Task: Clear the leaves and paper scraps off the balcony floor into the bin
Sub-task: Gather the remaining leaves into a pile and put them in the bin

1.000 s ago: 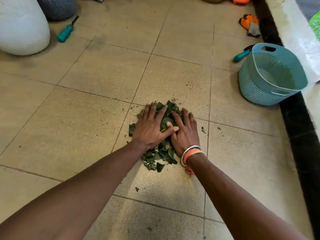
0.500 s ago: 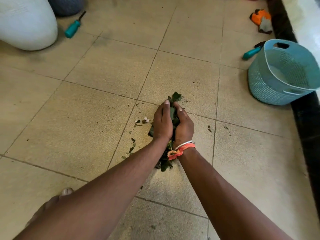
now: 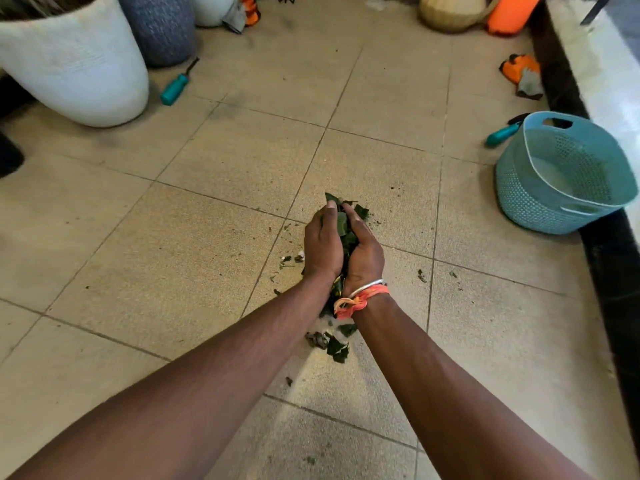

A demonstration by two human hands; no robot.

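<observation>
As the left hand and right hand curl together round a clump of leaves at mid-floor, the scooping step looks underway. Loose bits lie under the wrists, with crumbs scattered around. Next, I judge, comes a lift and a carry to the bin at the floor's right edge, palms kept pressed so nothing spills.

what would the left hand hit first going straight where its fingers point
Nothing close: past the leaves it cups, the left hand faces bare floor tiles; the way looks free, though depth is unclear.
</observation>
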